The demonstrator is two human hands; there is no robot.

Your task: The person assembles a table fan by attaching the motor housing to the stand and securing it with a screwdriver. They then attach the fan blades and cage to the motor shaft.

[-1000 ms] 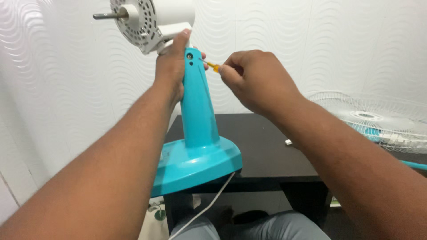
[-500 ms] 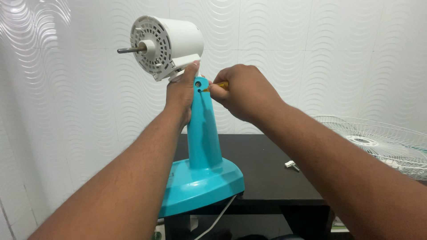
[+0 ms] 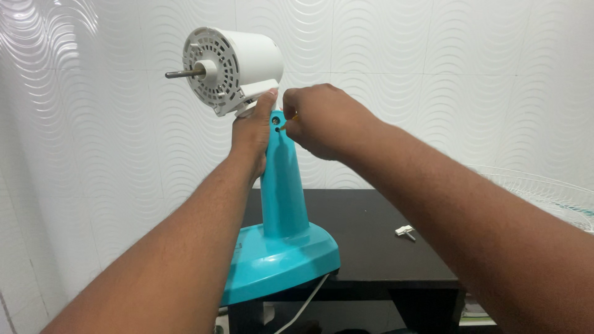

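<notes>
The right hand [image 3: 322, 120] is closed in a narrow pinch around a thin tool with a yellowish handle [image 3: 289, 122], only a sliver of which shows past the fingers, its tip pointing left into a small dark hole near the top of the turquoise fan stand [image 3: 281, 185]. Just left of it, the left hand [image 3: 252, 136] wraps firmly around the upper neck of the same stand, thumb raised against the underside of the white motor housing [image 3: 238, 68], which sits tilted on top of the stand. The housing's round, perforated front face looks toward the left, and a bare metal shaft [image 3: 184, 73] sticks out from its centre. Below the hands the stand widens into a broad turquoise base [image 3: 291, 260] that rests on the near left part of a dark table [image 3: 383, 241], its edge overhanging slightly. A white cord [image 3: 303, 306] drops from under the base toward the floor. Farther right on the tabletop lies a small white part [image 3: 405, 232], well apart from the base. At the far right edge a white wire fan grille [image 3: 544, 195] shows partly. Behind everything stands a white wall with a wavy relief pattern [image 3: 433, 62].
</notes>
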